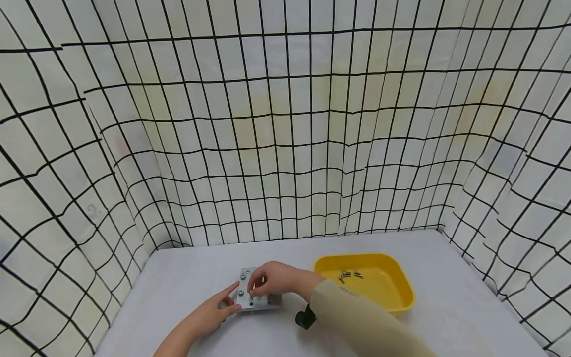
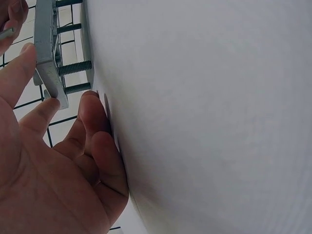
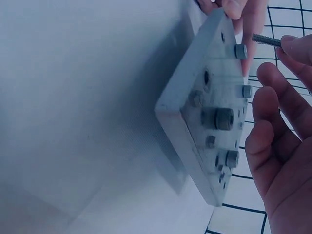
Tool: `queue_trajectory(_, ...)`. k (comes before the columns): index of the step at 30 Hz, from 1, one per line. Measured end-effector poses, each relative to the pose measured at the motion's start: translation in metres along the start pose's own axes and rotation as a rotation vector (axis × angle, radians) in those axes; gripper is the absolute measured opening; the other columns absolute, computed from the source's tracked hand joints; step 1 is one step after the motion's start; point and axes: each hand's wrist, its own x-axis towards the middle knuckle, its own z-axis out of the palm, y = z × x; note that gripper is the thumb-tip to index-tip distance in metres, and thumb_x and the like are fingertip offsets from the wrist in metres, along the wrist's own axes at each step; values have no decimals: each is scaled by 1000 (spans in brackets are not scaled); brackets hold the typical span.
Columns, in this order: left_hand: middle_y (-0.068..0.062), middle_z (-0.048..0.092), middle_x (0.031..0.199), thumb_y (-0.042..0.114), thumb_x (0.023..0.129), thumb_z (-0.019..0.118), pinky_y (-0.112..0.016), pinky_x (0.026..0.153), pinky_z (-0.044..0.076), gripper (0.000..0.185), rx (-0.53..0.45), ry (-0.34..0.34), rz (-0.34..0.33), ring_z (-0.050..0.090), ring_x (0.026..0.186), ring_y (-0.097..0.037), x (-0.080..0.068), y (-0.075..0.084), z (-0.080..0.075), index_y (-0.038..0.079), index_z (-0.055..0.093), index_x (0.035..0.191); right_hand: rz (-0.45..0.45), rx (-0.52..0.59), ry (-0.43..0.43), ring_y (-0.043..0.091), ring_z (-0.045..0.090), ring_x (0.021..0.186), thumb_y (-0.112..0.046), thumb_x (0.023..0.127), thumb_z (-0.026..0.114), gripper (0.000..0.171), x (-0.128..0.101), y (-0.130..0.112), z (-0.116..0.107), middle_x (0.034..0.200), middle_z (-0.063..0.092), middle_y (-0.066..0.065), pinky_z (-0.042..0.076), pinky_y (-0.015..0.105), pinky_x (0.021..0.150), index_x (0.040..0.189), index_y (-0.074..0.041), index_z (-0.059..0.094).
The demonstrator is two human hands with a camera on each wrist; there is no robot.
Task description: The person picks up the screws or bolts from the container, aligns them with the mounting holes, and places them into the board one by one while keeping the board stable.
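A light metal plate (image 1: 259, 303) lies near the front of the white table, with several socket-head bolts (image 3: 224, 118) standing in its holes. Their threaded shanks (image 2: 75, 67) stick out below it in the left wrist view. My left hand (image 1: 211, 312) holds the plate at its left side, thumb at the near corner and index finger farther along the edge. Above the plate, my right hand (image 1: 277, 277) pinches a bolt (image 3: 265, 40) between thumb and index finger. Its threaded end points toward the plate; the fingers hide its head.
To the right stands a yellow tray (image 1: 408, 285) with several loose bolts (image 1: 346, 273) inside, partly behind the right forearm. White sheeting with a black grid (image 1: 290, 148) walls the table (image 1: 192, 267) at the back and sides.
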Motion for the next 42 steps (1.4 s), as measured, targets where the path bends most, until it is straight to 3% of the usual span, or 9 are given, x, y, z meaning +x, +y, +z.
queue_trajectory(9,-3,55,100,43,91,70,-34,65,41,77,-2,-16,24,51,76,-19,2,2,1,11,38,153,33,-54,-12,4,51,77,-25,92,72,4,-1,0,7,81,59,-13,44,21,68,95,-28,74)
queue_trajectory(16,-3,55,99,39,92,70,-34,64,40,75,-16,-11,40,49,75,-19,0,5,2,10,38,153,-7,-89,-10,3,50,75,-26,92,72,5,0,6,9,79,58,-13,43,20,66,96,-28,75)
queue_trajectory(25,-3,55,100,42,91,70,-35,65,41,76,-13,-15,14,50,75,-19,4,0,2,12,37,153,-16,-135,-14,3,50,74,-23,92,73,6,3,8,10,77,57,-12,43,20,66,95,-28,75)
queue_trajectory(33,-3,56,100,40,92,70,-34,65,41,75,-8,-9,16,50,76,-19,1,0,0,10,38,153,-44,-322,-37,2,47,72,-27,92,74,6,7,0,18,74,55,-14,40,19,66,95,-31,77)
queue_trajectory(42,-3,56,99,39,91,70,-35,66,41,75,-10,0,16,50,77,-19,-1,1,1,9,38,152,-40,-360,-51,0,49,73,-30,90,75,12,8,-2,20,77,58,-19,42,17,69,101,-34,78)
